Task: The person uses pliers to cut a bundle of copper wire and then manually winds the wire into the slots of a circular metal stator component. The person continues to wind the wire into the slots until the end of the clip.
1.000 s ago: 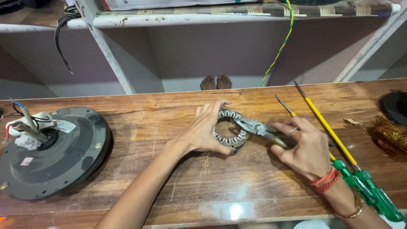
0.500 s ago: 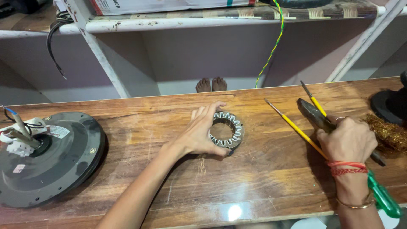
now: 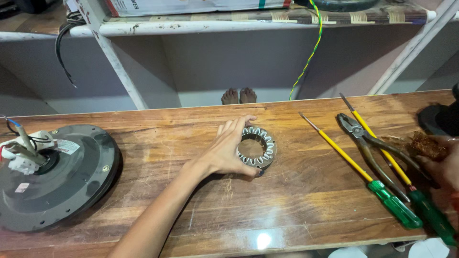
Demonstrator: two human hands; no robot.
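Left hand [image 3: 224, 155] cupped around grey toothed metal stator ring [image 3: 256, 147] near middle of brown wooden worktop [image 3: 287, 200], grip pinching ring's rim. Right hand [image 3: 447, 167] at right edge, mostly out of frame, grip state impossible to tell, just beside dark pliers [image 3: 370, 143] and two yellow-shafted, green-handled screwdrivers [image 3: 363, 174]. Round dark grey fan motor housing [image 3: 57, 181] at left edge.

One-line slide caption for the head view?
Left hand grips a ring-shaped stator core on a wooden bench; pliers lie by the right hand.

two screwdrivers [image 3: 356, 168], one pliers [image 3: 370, 145], one stator ring [image 3: 257, 147], one motor housing [image 3: 55, 177]
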